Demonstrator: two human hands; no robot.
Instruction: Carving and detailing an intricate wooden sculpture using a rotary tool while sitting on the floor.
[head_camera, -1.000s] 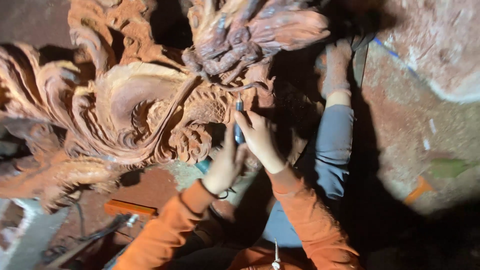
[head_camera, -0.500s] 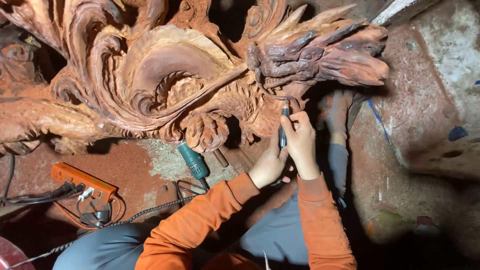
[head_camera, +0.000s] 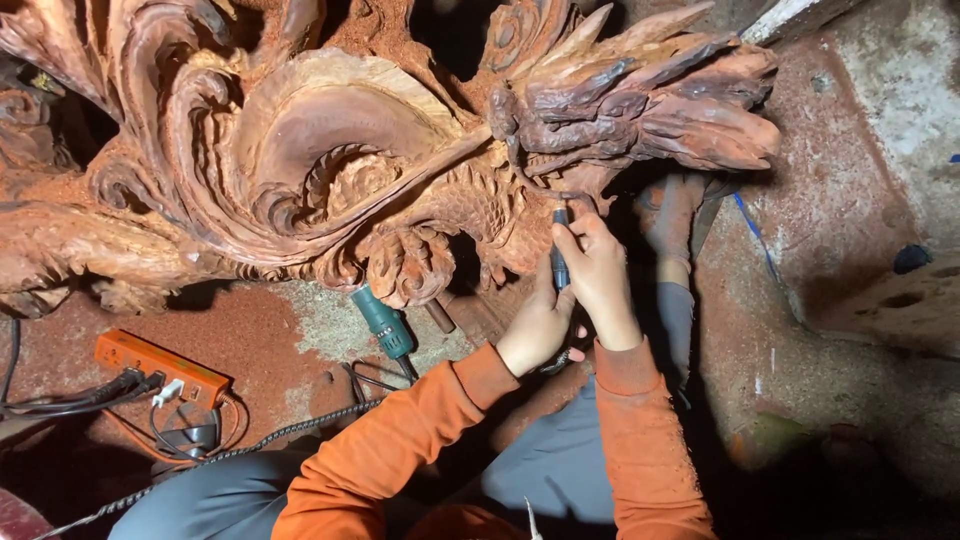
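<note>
right hand (head_camera: 600, 275): my fingers closed around slim carving tool (head_camera: 559, 262); tip on wood carving (head_camera: 400, 170)
left hand (head_camera: 537, 330): curled, bracing beside tool; whether it grips, can't tell

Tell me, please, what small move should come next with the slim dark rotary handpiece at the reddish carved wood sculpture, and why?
Probably ease the slim dark rotary handpiece slightly upward along the groove. The right hand grips it upright, the left hand steadies from below, and its tip sits against the reddish carved wood sculpture just under the spiky claw-like part.
</note>
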